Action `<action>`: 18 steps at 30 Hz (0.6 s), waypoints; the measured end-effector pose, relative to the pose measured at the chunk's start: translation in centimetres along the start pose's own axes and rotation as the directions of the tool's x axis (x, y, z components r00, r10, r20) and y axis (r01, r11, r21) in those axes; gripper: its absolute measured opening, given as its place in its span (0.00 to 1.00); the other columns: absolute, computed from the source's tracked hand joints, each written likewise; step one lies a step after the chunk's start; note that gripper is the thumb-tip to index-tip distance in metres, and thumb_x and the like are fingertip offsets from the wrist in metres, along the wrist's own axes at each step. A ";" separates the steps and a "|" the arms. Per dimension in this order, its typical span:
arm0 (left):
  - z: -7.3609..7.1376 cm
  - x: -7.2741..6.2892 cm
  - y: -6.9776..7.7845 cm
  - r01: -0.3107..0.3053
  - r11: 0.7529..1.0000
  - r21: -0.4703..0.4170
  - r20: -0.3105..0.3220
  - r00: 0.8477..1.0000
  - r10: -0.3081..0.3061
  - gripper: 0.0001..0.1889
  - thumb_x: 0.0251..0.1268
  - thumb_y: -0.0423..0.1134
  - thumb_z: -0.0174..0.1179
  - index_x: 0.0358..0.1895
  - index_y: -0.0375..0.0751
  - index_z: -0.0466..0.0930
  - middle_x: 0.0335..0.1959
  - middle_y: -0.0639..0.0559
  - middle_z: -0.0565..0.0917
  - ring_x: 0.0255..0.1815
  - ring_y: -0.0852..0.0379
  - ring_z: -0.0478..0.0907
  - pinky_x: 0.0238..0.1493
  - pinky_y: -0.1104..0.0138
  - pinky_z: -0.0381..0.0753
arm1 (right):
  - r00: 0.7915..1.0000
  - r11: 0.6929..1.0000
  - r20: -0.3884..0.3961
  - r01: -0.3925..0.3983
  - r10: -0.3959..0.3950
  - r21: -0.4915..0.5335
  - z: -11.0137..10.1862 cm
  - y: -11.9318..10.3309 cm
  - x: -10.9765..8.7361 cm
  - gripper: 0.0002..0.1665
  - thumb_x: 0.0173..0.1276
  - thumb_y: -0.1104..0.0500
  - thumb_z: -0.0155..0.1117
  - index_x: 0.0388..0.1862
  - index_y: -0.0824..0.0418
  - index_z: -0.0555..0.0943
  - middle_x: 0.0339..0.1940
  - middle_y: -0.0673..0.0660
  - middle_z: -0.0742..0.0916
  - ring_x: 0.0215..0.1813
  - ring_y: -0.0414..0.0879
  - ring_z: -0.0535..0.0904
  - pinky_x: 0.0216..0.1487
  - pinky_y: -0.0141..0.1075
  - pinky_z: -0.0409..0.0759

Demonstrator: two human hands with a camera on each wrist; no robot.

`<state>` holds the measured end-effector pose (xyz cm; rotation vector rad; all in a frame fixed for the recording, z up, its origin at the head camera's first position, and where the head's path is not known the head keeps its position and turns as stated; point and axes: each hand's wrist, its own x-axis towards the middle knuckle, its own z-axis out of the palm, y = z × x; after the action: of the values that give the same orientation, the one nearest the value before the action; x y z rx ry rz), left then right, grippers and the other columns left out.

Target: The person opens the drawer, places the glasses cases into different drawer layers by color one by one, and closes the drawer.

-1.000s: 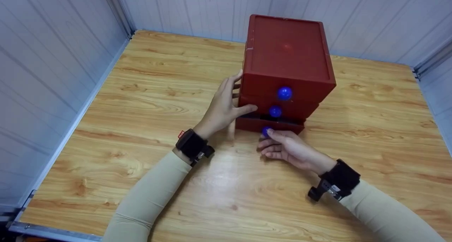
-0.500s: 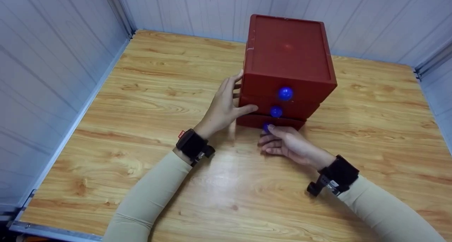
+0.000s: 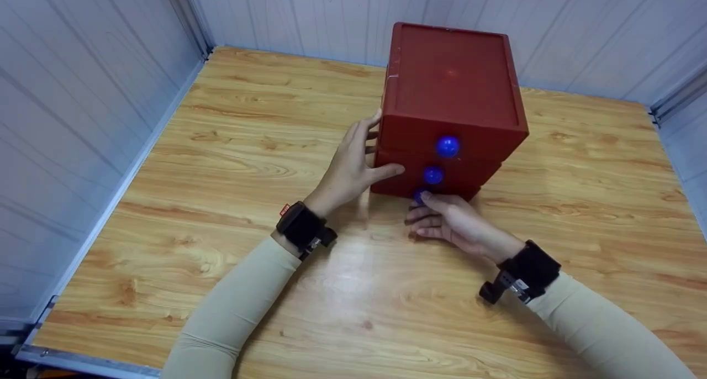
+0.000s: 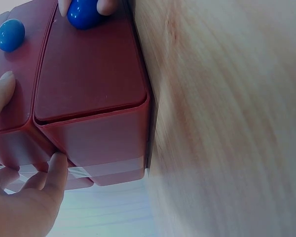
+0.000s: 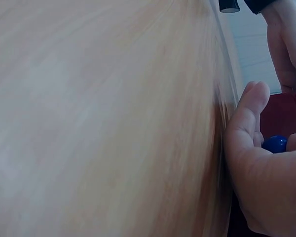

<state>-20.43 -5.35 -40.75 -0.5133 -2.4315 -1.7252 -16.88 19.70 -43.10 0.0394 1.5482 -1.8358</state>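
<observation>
A dark red set of drawers [image 3: 453, 75] stands on the wooden table, with three blue ball knobs down its front. My left hand [image 3: 351, 166] spreads over its left front corner. The thumb rests on the middle drawer's front, while the fingers touch the side. Down at the bottom drawer [image 4: 91, 69], my right hand [image 3: 453, 221] pinches the round blue knob [image 3: 420, 195] between thumb and finger, its other fingers loosely bent below. That drawer's front sits nearly flush, and a thin dark gap shows along its edge in the left wrist view.
The middle knob [image 3: 433, 174] and top knob [image 3: 447, 146] are just above the right hand. Pale panel walls [image 3: 293, 20] border the wooden tabletop [image 3: 221, 147] at the back and sides. Clear tape [image 4: 113, 168] runs along the drawers' side.
The bottom drawer has slid inward, and the dark opening above its front has vanished from the head view. My right hand has moved forward with the knob. The left hand has stayed put.
</observation>
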 end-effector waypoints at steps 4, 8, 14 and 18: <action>0.0 0.0 -0.1 -0.008 1.000 0.007 -0.001 1.000 0.008 0.56 0.57 0.43 0.82 0.85 0.44 0.54 0.75 0.43 0.68 0.73 0.48 0.74 0.64 0.71 0.81 | 1.000 1.000 0.003 -0.003 0.003 0.005 -0.1 0.1 0.1 0.29 0.89 0.51 0.48 0.70 0.77 0.68 0.46 0.59 0.89 0.49 0.51 0.90 0.54 0.39 0.89; 0.2 0.0 -0.2 -0.018 1.000 0.002 0.003 1.000 0.018 0.56 0.57 0.43 0.82 0.85 0.44 0.55 0.75 0.44 0.68 0.73 0.50 0.74 0.64 0.71 0.81 | 0.999 1.000 0.031 -0.017 0.017 0.009 -0.4 0.2 -0.1 0.32 0.88 0.49 0.50 0.71 0.77 0.68 0.48 0.60 0.89 0.49 0.50 0.90 0.55 0.39 0.88; -0.1 -0.1 -0.4 -0.019 1.000 0.007 -0.001 1.000 0.019 0.56 0.57 0.43 0.82 0.85 0.45 0.56 0.75 0.45 0.68 0.74 0.54 0.71 0.64 0.71 0.80 | 0.990 0.993 0.119 -0.062 0.075 -0.104 -0.6 -0.2 -1.1 0.30 0.88 0.52 0.50 0.74 0.74 0.63 0.51 0.62 0.90 0.47 0.50 0.91 0.55 0.41 0.89; -0.6 -0.2 -0.6 -0.006 1.000 0.001 -0.003 1.000 0.006 0.57 0.56 0.43 0.82 0.85 0.47 0.55 0.75 0.46 0.68 0.74 0.54 0.71 0.64 0.71 0.81 | 0.986 0.967 0.151 -0.024 0.064 -0.254 -0.7 -0.3 -2.4 0.24 0.87 0.56 0.51 0.69 0.72 0.66 0.53 0.63 0.88 0.49 0.51 0.89 0.55 0.41 0.89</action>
<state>-20.49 -6.11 -41.16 -0.5172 -2.4257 -1.7207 -15.57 21.48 -41.99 -0.1848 1.6404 -1.5560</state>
